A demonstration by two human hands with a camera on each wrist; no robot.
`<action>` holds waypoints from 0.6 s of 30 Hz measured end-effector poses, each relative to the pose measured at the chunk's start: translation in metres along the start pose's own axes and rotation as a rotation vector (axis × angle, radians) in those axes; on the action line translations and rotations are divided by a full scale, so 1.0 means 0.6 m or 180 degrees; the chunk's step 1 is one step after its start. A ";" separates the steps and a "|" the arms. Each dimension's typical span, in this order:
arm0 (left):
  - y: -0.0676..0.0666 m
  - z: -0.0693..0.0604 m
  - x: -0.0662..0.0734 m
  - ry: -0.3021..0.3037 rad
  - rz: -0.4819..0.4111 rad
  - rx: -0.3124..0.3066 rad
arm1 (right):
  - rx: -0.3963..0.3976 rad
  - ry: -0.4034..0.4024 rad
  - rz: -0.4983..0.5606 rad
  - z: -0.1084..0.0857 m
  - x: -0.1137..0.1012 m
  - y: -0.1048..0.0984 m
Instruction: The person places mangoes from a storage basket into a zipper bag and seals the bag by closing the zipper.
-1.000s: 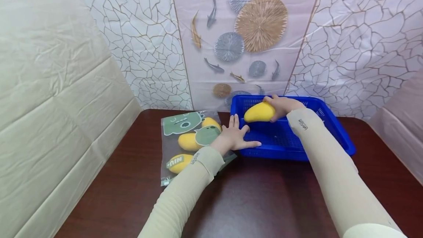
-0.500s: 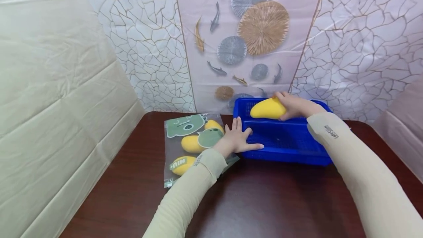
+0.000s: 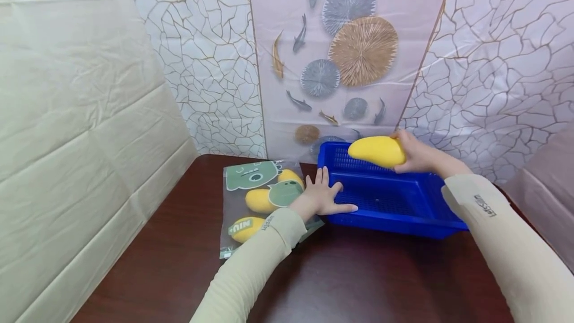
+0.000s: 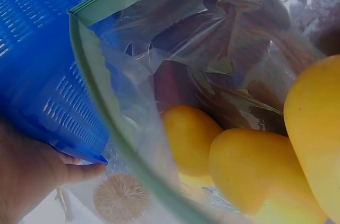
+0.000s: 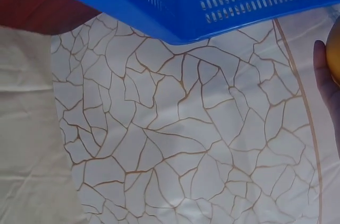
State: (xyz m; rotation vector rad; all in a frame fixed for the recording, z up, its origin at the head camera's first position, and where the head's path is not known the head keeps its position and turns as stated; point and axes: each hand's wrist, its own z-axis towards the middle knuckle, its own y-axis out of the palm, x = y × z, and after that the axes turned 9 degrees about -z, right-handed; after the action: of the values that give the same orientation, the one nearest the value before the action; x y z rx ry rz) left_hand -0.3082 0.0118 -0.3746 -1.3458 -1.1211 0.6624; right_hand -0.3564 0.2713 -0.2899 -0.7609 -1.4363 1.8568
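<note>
My right hand (image 3: 414,153) grips a yellow mango (image 3: 376,151) above the blue plastic basket (image 3: 394,224), near its back wall. At the basket's left end, my left hand (image 3: 320,196) rests with fingers spread and straight, touching the rim. A clear zip bag (image 3: 233,203) with green cartoon prints lies left of the basket, under my left wrist. Several mangoes (image 3: 260,201) are inside it. In the left wrist view the bag's green zip edge (image 4: 109,112) gapes around the mangoes (image 4: 255,165). Only a fingertip and part of the held mango (image 5: 333,49) show in the right wrist view.
The basket stands toward the back of a dark brown table (image 3: 358,273). A patterned cloth (image 3: 215,64) hangs behind it. Pale creased sheeting (image 3: 80,138) walls off the left side.
My right hand has carried the mango up and to the right over the basket. My left hand has stayed at the basket's left end. The head view has tilted up slightly.
</note>
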 end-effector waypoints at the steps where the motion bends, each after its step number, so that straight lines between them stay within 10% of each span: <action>1: 0.000 -0.001 0.000 0.0003 0.0018 -0.0008 | 0.0009 0.0037 0.0018 -0.004 -0.002 -0.001; 18: 0.005 0.001 -0.002 0.0118 0.0172 0.0142 | 0.0447 0.0446 0.0044 -0.052 -0.051 -0.012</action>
State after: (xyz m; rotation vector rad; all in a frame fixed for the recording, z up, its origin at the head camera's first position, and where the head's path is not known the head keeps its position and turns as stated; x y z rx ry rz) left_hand -0.3088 0.0114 -0.3778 -1.3491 -1.0377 0.6952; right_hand -0.3124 0.2669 -0.2885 -0.8155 -1.2028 1.8542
